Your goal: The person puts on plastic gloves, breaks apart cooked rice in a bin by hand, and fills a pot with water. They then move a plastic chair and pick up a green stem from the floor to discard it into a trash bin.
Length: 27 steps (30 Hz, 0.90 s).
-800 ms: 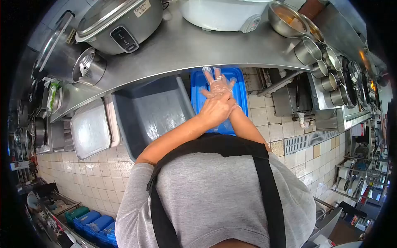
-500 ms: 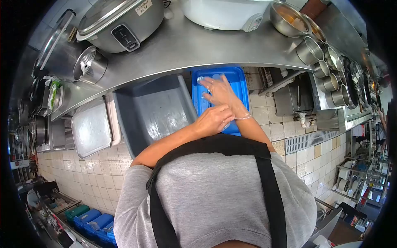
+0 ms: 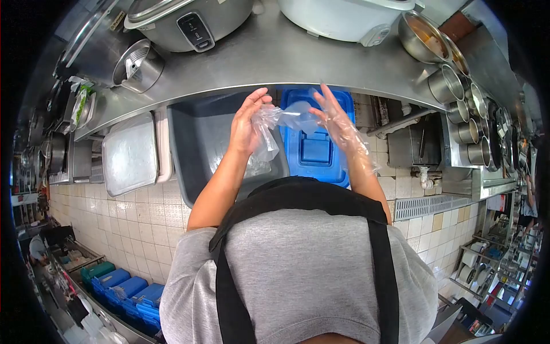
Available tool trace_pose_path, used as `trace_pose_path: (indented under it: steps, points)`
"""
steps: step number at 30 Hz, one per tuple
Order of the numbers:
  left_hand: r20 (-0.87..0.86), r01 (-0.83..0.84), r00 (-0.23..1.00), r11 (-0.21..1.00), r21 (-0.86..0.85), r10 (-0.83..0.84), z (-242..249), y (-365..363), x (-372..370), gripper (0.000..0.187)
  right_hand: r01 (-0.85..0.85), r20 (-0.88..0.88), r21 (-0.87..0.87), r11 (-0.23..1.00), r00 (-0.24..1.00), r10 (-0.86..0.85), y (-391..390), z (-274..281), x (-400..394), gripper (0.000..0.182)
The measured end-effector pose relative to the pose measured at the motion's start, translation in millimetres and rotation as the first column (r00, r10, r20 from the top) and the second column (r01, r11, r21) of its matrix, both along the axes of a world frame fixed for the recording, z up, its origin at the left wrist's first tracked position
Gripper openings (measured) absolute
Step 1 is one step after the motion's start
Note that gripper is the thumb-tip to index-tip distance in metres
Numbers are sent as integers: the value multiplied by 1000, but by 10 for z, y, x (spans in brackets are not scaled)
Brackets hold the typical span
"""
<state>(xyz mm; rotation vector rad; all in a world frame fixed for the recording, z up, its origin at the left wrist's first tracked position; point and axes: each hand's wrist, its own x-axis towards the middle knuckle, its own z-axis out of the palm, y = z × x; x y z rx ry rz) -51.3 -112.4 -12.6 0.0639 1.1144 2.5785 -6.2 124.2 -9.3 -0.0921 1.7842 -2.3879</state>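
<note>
A clear, crinkled plastic glove [image 3: 295, 116] stretches between my hands, above the grey tub and a blue lid. My left hand [image 3: 245, 129] is bare, fingers pointing up and close together, with the bunched end of the film at its thumb side. My right hand [image 3: 341, 126] wears a clear plastic glove, loose at the wrist. Its thumb and fingertips are at the film's other end, while one finger points upward. Under my left hand is the grey tub [image 3: 197, 135]; the blue lid [image 3: 338, 166] with a moulded centre lies below my right hand.
A steel counter [image 3: 240, 66] runs across the front, bearing a grey rice cooker [image 3: 226, 26], a white cooker [image 3: 338, 20] and steel bowls [image 3: 424, 37]. Steel pots [image 3: 446, 86] stand at the right. A metal tray [image 3: 130, 155] is left of the tub, above the tiled floor.
My hands have moved apart, from left fingers at the right wrist to either side of a clear plastic glove now stretched between them. The view has shifted slightly.
</note>
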Motion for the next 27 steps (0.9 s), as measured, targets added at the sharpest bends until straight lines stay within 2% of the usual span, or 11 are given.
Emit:
trace_pose_path:
  steps: [5,6,7,9,11,13,15,17,20,23,27]
  points:
    - [-12,-11,1000,999,43,11,76,162,48,33,-52,-69,164,985,996,64,-281,277,34,90]
    - [0,16,1000,1000,19,-16,87,206,69,36,57,-54,263,963,998,-44,-393,335,65,71]
    - [12,44,999,999,-7,-44,94,225,90,39,60,-53,262,963,997,-48,-368,278,33,71]
    - [-31,73,997,994,-75,-76,80,206,134,47,9,13,325,946,1000,-14,-319,173,-77,40]
    - [-104,132,979,934,-331,-176,100,138,183,51,183,-86,159,970,981,-171,-271,228,-69,18]
    - [-89,219,957,888,-404,-277,99,-31,168,51,252,-190,205,946,958,-214,-120,294,-70,16]
    - [148,367,930,818,-442,-337,28,-174,141,54,277,-149,224,935,957,-248,-9,308,-68,16]
    - [155,324,946,853,-409,-284,-111,-286,98,45,317,-125,228,921,947,-295,119,184,-105,16]
    - [233,-90,966,992,-93,109,-372,-317,89,29,336,-142,302,892,941,-306,81,220,-14,17]
    - [366,-5,931,999,33,-8,-104,-173,223,29,355,-156,347,868,935,-320,12,219,23,16]
    - [361,101,931,989,-105,-57,-230,-183,270,33,405,-147,283,869,914,-377,-15,171,72,18]
